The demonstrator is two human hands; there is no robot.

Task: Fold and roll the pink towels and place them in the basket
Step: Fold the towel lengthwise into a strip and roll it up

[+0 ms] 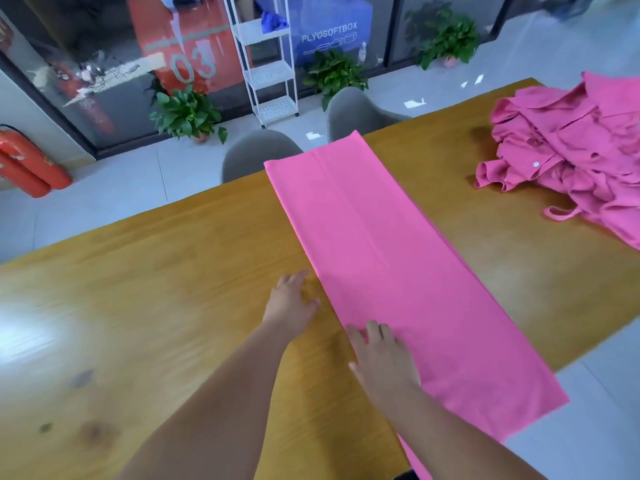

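Note:
A pink towel (391, 258) lies folded into a long strip across the wooden table (156, 289), its near end hanging over the table's front edge. My right hand (384, 365) rests flat on the strip's near left part, fingers straight. My left hand (291, 303) lies on the bare wood just left of the towel's edge, fingers relaxed and holding nothing. No basket is in view.
A crumpled heap of pink cloth (571, 157) sits at the table's far right. Two grey chairs (256, 150) stand behind the far edge. Beyond are potted plants (187, 112), a white shelf rack (270, 64) and red fire extinguishers (27, 161).

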